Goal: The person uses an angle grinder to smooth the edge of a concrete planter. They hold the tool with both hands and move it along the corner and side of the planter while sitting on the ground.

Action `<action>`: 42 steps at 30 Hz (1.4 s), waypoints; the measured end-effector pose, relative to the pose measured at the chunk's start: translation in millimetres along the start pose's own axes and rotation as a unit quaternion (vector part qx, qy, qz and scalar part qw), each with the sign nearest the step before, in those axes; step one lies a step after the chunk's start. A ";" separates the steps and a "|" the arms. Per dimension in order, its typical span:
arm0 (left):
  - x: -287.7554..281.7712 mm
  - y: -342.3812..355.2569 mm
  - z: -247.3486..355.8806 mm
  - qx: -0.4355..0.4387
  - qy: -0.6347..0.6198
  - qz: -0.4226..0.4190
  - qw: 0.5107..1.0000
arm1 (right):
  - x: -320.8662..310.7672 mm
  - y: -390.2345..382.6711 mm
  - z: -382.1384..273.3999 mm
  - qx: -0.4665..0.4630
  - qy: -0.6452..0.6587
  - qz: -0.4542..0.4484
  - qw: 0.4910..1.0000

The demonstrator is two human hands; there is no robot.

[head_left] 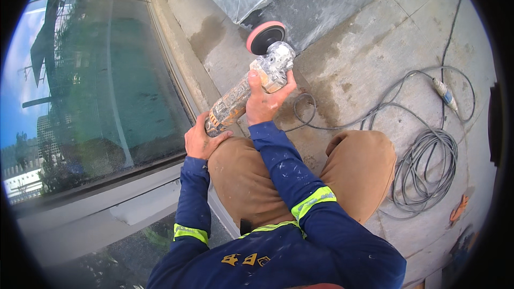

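Observation:
An angle grinder (pixel 231 105), orange and crusted with white dust, lies slantwise across my two hands. My left hand (pixel 201 140) is closed around its rear end, close to my knee. Nearer the head, my right hand (pixel 262 101) grips the body, thumb on top. A round polishing pad (pixel 266 37), black-backed with a pink rim, is fixed to the grinder head. The pad is tilted on edge close to the lower corner of a grey stone-like wall (pixel 332 8); whether it touches is unclear. Part of the grip is hidden by my fingers.
A large reflective glass pane (pixel 118 75) in a frame runs along my left. On the dusty concrete floor (pixel 342 96), a grey cable (pixel 428 168) lies coiled at right, with a cable connector (pixel 445 94) above it. An orange-brown scrap (pixel 459 208) lies beyond the coil.

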State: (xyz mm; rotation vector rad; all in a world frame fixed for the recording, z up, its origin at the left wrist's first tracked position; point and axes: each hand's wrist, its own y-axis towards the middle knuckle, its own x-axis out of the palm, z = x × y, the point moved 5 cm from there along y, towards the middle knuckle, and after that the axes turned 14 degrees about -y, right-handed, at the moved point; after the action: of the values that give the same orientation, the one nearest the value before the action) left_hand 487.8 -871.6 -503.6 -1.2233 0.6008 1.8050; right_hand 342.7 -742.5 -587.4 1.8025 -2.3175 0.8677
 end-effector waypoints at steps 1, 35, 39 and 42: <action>5.3 2.3 -12.1 0.003 0.004 0.010 1.000 | 3.3 -1.0 -0.3 -0.010 -0.013 -0.002 1.000; 52.3 17.2 -65.9 0.006 -0.015 0.075 0.997 | 15.4 5.8 35.6 -0.049 -0.089 0.004 0.995; 54.7 17.1 -69.9 0.014 -0.046 0.096 0.994 | 21.9 2.4 27.0 -0.086 -0.106 -0.017 0.990; 56.4 16.2 -70.9 -0.005 -0.006 0.069 0.998 | 16.1 5.7 41.1 -0.058 -0.110 -0.003 0.992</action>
State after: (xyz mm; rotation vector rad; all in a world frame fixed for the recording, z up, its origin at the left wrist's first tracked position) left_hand 500.7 -912.7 -584.9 -1.2025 0.6839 1.9306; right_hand 343.8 -775.2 -617.5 1.9417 -2.4311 0.5448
